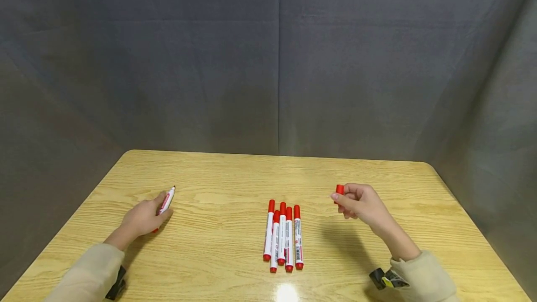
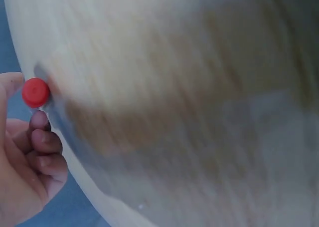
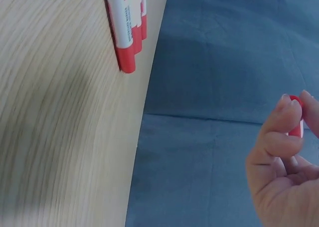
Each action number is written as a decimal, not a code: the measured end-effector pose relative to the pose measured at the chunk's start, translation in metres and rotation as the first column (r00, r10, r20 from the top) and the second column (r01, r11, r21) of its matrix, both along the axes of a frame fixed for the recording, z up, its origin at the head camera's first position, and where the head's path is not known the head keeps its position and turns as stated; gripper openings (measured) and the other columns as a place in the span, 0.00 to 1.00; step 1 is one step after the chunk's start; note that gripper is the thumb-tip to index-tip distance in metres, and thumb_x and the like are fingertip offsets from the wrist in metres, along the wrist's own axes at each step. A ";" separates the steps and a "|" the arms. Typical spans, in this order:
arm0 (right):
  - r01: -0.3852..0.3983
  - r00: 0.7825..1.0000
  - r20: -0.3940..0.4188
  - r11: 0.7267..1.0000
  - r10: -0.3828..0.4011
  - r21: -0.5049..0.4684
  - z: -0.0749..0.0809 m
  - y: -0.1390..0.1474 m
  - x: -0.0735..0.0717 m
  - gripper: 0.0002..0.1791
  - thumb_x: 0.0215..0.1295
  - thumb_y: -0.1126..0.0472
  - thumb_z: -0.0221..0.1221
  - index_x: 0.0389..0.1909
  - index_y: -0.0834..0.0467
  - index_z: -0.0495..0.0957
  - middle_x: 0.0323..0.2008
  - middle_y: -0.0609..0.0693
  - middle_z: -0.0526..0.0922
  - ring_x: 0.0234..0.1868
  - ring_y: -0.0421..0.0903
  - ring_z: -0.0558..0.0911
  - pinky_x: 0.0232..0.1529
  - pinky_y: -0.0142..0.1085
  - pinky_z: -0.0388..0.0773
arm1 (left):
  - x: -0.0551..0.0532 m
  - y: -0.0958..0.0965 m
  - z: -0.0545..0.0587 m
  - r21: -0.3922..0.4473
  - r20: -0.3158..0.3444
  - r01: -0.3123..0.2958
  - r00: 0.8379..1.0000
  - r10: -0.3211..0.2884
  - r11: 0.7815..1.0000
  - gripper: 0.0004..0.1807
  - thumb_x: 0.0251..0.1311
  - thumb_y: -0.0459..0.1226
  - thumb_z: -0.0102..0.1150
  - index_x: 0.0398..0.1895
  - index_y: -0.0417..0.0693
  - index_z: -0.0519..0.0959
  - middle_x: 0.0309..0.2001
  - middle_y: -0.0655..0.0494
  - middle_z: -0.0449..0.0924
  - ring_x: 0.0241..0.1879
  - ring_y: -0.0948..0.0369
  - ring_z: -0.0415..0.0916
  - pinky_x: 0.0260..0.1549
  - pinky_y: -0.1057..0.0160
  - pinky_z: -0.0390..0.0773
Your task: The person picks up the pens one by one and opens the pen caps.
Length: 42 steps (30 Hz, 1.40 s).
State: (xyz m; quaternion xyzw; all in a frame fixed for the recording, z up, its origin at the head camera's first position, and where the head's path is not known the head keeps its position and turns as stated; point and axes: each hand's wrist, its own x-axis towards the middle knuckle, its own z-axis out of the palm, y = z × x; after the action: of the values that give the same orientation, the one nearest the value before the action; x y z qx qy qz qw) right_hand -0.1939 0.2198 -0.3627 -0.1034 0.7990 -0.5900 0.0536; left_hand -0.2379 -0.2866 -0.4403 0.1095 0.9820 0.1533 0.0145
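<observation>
On the left side of the table, my left hand [image 1: 141,218] grips an uncapped white marker [image 1: 166,202], its dark tip pointing up and away. The left wrist view shows this marker's red butt end [image 2: 36,93] between thumb and fingers. Over on the right, my right hand [image 1: 364,205] pinches a red marker cap [image 1: 340,189] between thumb and fingertips, raised over the table with its shadow below. The cap [image 3: 296,130] is partly hidden by the fingers in the right wrist view. Between the hands lie several capped red-and-white markers [image 1: 282,236], side by side.
The wooden table [image 1: 222,181] has rounded far corners. Behind it and at both sides hangs a grey curtain [image 1: 201,69]. Black wrist devices [image 1: 388,279] sit at the sleeve cuffs. Light glares off the near middle of the table.
</observation>
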 end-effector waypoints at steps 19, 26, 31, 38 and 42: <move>0.034 0.998 0.047 0.994 -0.039 0.100 -0.020 0.029 -0.015 0.19 0.61 0.55 0.58 0.30 0.71 0.72 0.20 0.56 0.76 0.17 0.41 0.70 0.18 0.31 0.67 | 0.015 0.018 0.015 0.157 -0.174 0.008 0.984 0.020 0.987 0.33 0.63 0.45 0.50 0.63 0.29 0.60 0.05 0.64 0.61 0.04 0.68 0.53 0.05 0.69 0.55; 0.052 0.997 0.057 0.988 -0.061 0.146 -0.028 0.039 -0.023 0.19 0.61 0.54 0.58 0.28 0.69 0.71 0.19 0.54 0.75 0.16 0.40 0.68 0.17 0.33 0.66 | 0.023 0.037 0.022 0.219 -0.223 0.065 0.975 -0.015 0.974 0.32 0.62 0.44 0.52 0.62 0.30 0.61 0.07 0.63 0.58 0.06 0.70 0.47 0.06 0.72 0.51; 0.075 0.993 0.082 0.982 -0.091 0.174 -0.032 0.044 -0.030 0.18 0.60 0.54 0.59 0.26 0.68 0.71 0.18 0.53 0.73 0.16 0.41 0.68 0.18 0.33 0.66 | 0.029 0.053 0.028 0.248 -0.253 0.097 0.967 -0.032 0.964 0.31 0.61 0.43 0.53 0.62 0.32 0.63 0.08 0.65 0.59 0.08 0.70 0.49 0.08 0.70 0.54; 0.107 0.984 0.116 0.967 -0.136 0.231 -0.038 0.051 -0.039 0.18 0.60 0.54 0.59 0.26 0.66 0.71 0.18 0.52 0.75 0.20 0.44 0.75 0.23 0.37 0.75 | 0.037 0.072 0.034 0.259 -0.281 0.150 0.957 -0.074 0.954 0.30 0.61 0.43 0.54 0.63 0.35 0.63 0.09 0.67 0.59 0.08 0.71 0.50 0.12 0.68 0.63; 0.109 0.980 0.129 0.954 -0.150 0.279 -0.042 0.055 -0.045 0.18 0.59 0.52 0.59 0.27 0.66 0.71 0.18 0.53 0.77 0.19 0.44 0.75 0.19 0.34 0.71 | 0.041 0.084 0.037 0.239 -0.301 0.190 0.947 -0.113 0.952 0.30 0.61 0.42 0.54 0.63 0.36 0.63 0.09 0.69 0.60 0.08 0.71 0.53 0.31 0.62 0.75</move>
State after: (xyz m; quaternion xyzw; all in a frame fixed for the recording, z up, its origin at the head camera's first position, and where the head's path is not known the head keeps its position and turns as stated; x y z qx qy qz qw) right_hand -0.2385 0.2750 -0.4048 0.0019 0.8710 -0.4834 0.0878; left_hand -0.1971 -0.2024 -0.4036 0.2071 0.9330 0.2642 -0.1294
